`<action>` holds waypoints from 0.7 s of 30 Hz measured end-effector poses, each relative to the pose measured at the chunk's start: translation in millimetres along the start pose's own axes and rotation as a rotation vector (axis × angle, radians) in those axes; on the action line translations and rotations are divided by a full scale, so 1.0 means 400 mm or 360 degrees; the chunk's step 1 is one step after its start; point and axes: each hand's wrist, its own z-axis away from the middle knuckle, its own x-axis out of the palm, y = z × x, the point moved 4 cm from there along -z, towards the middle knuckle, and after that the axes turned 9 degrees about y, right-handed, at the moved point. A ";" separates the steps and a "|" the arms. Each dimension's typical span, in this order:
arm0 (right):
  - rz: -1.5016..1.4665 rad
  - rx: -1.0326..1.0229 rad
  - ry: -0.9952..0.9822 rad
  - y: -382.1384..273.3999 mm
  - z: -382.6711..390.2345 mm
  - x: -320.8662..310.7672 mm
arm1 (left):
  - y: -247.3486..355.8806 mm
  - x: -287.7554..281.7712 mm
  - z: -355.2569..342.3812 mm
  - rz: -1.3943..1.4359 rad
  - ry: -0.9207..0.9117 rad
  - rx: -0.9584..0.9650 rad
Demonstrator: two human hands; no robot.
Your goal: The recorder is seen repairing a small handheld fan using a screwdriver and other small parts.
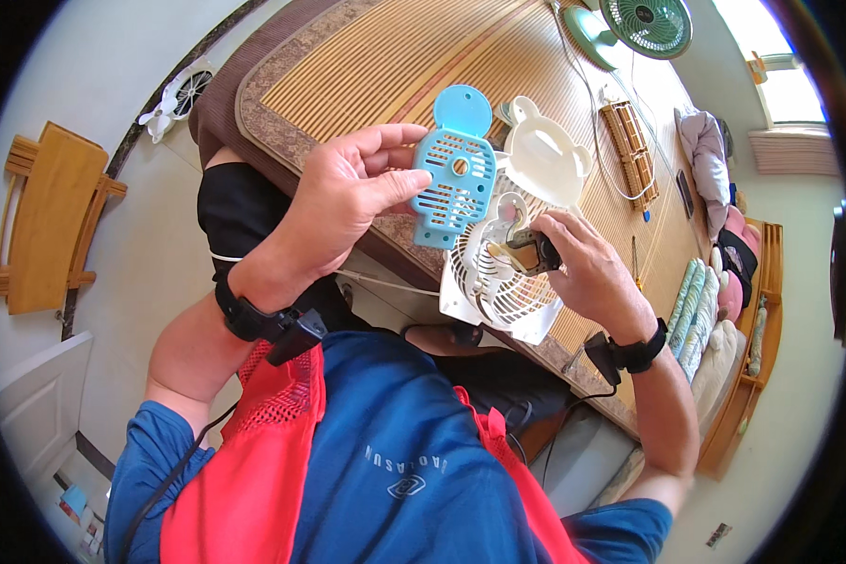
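My left hand (pixel 348 193) pinches a light blue plastic cover (pixel 451 202) by its left edge, thumb in front. The cover has rows of slots, a round tab at the top and a small central hole. My right hand (pixel 592 268) is closed on a small dark and metallic part (pixel 533 252) that looks like a fan motor. It sits over the white plastic fan housing (pixel 461 296), which has a slotted grille and rests at the bed's near edge. Just beyond lies a white bear-shaped cover (pixel 547 160). My right fingertips are partly hidden.
A green fan (pixel 644 23) stands at the far end of the bamboo mat (pixel 367 70). A slatted wooden piece (pixel 630 155), a cable (pixel 587 85) and a dark phone-like slab (pixel 684 193) lie on the right. A wooden stool (pixel 61 216) and white fan part (pixel 174 99) are left.
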 end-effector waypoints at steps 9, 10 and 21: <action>0.0018 -0.0387 -0.0060 0.003 -0.023 0.030 | -0.007 -0.008 -0.003 0.0002 0.0007 -0.0013; 0.0022 -0.0452 -0.0060 0.000 -0.027 0.036 | -0.007 -0.011 -0.003 0.0001 0.0017 -0.0012; 0.0010 -0.0472 -0.0271 0.008 -0.060 0.081 | -0.012 -0.016 -0.019 0.0049 0.0014 -0.0020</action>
